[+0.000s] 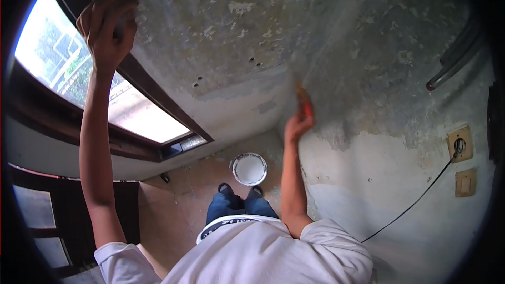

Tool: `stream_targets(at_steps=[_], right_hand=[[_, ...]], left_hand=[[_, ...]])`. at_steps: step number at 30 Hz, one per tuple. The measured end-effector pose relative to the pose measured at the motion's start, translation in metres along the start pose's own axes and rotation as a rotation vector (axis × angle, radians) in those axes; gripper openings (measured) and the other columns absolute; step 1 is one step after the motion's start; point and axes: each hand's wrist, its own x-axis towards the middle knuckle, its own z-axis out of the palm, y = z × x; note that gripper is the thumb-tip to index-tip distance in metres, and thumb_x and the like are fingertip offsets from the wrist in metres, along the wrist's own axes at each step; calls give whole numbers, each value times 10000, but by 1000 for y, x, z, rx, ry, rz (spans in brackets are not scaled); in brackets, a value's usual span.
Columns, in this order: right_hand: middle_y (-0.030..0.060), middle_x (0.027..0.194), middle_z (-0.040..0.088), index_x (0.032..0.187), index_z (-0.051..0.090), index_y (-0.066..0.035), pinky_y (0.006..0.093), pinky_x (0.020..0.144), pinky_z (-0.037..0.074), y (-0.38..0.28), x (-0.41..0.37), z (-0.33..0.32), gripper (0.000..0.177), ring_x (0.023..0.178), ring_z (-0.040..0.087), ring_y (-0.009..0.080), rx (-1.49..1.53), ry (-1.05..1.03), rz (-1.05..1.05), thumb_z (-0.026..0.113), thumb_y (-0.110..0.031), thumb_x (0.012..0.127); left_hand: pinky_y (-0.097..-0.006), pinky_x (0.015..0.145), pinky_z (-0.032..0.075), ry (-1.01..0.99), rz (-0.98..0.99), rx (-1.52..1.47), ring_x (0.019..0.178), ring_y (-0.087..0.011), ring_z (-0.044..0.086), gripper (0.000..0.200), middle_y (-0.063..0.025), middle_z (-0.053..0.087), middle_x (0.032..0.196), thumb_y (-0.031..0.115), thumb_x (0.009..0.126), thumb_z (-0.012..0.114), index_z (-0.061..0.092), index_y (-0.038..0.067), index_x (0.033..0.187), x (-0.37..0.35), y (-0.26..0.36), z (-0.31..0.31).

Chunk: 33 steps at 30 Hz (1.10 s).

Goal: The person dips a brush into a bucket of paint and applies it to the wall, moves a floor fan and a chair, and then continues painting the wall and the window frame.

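Observation:
My left hand (108, 26) is raised high and pressed flat against the patchy grey wall (236, 31) beside the dark window frame (158, 100); it holds nothing. My right hand (299, 123) grips a paintbrush (303, 100) with an orange-red handle. Its bristles touch the corner where the two walls meet. Around the brush the wall is stained and peeling, and below it the wall is paler. I am standing, and my jeans and dark shoes (239, 192) show below my white shirt.
A white paint bucket (250, 169) sits on the reddish floor just ahead of my feet. A black cable (415, 200) runs from a wall socket (459, 144) above a switch (465, 182). Grey pipes (455, 60) cross the upper right.

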Motion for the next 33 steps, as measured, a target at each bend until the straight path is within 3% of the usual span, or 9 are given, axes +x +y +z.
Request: stream_targets(at_steps=[5, 8, 12, 14, 17, 20, 22, 25, 33], right_hand=[[140, 1151, 781, 1289, 735, -28, 350, 943, 574, -39, -92, 49, 289, 1026, 760, 263, 32, -458, -192, 712, -83, 1007], [112, 1138, 785, 1278, 735, -14, 333, 920, 574, -43, -98, 43, 283, 1015, 753, 222, 96, -575, -188, 720, -115, 1014], [96, 1091, 783, 1194, 753, 33, 333, 817, 554, 12, -47, 6, 266, 932, 705, 188, -138, -274, 159, 705, -182, 1045], [80, 1078, 773, 1155, 741, 48, 326, 751, 518, -21, -18, 19, 265, 864, 659, 156, 66, 13, -118, 709, -193, 1049], [80, 1135, 772, 1174, 734, 39, 329, 789, 537, -14, -50, 26, 249, 882, 672, 172, -76, -40, 41, 691, -176, 1057], [125, 1171, 781, 1229, 745, 6, 336, 931, 571, -53, -112, 72, 233, 1049, 750, 230, -59, -317, -175, 700, -119, 1037], [148, 1206, 779, 1244, 752, -25, 359, 955, 583, -67, -135, 86, 248, 1092, 756, 263, 87, -422, -102, 726, -71, 1001], [144, 1229, 778, 1232, 752, -15, 364, 973, 588, -70, -133, 82, 240, 1125, 753, 258, 211, -536, -22, 726, -56, 996], [152, 1223, 759, 1284, 722, 38, 333, 913, 578, -42, -67, 38, 266, 1077, 733, 232, -44, -150, -48, 643, -80, 1059]], left_hand=[[-366, 989, 453, 7, 0, 22, 1092, -215, 685, 297, -24, 760, 1153, 33, 748, 739, 799, 157, 1011, -1, -2, 2], [-359, 984, 452, 21, 23, 11, 1084, -204, 683, 284, -15, 763, 1144, 29, 759, 744, 799, 161, 1004, 5, 5, 0], [-357, 992, 443, 34, 40, -16, 1083, -195, 682, 293, -8, 765, 1138, 44, 741, 749, 799, 170, 1001, 2, 2, 2], [-401, 993, 430, 62, 50, -81, 1064, -253, 665, 318, -57, 729, 1086, 17, 708, 688, 756, 139, 992, -5, -7, 12], [-429, 963, 414, 113, 91, -143, 990, -316, 641, 360, -110, 690, 975, -28, 635, 619, 708, 100, 960, 1, -2, 8], [-438, 1009, 438, 43, 71, -40, 1109, -302, 649, 310, -96, 693, 1109, 39, 697, 689, 707, 104, 999, 2, 4, 2], [-354, 998, 437, 46, 44, -35, 1080, -191, 684, 308, -2, 765, 1132, 47, 725, 750, 799, 174, 1002, 4, 4, 2], [-356, 999, 433, 40, 42, -31, 1089, -190, 676, 305, 1, 761, 1139, 60, 721, 748, 797, 178, 997, 3, 1, 3], [-358, 984, 428, 49, 15, -21, 1063, -189, 669, 299, 12, 747, 1142, 63, 718, 766, 789, 190, 988, 5, 9, 3]])
